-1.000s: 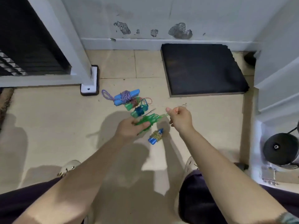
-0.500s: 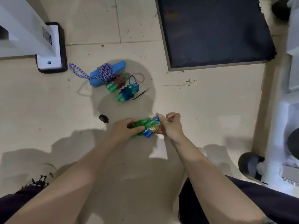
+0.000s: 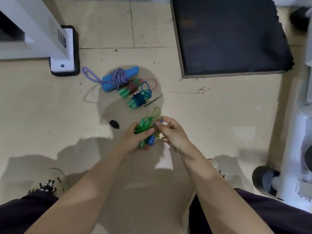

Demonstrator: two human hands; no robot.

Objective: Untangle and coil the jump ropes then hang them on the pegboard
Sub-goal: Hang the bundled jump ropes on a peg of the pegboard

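The place looks like a home exercise corner or small gym room. The floor point(image 3: 219, 115) is beige tile, scuffed and dusty, with grout lines showing. A dark foam mat point(image 3: 228, 39) lies flat on it at the upper right. A white metal frame post point(image 3: 42, 31) stands on a black-edged foot plate point(image 3: 65, 65) at the upper left. A white wheeled unit point(image 3: 293, 149) with a black caster point(image 3: 263, 179) stands along the right edge. Bundled jump ropes point(image 3: 128, 86) lie on the tiles.
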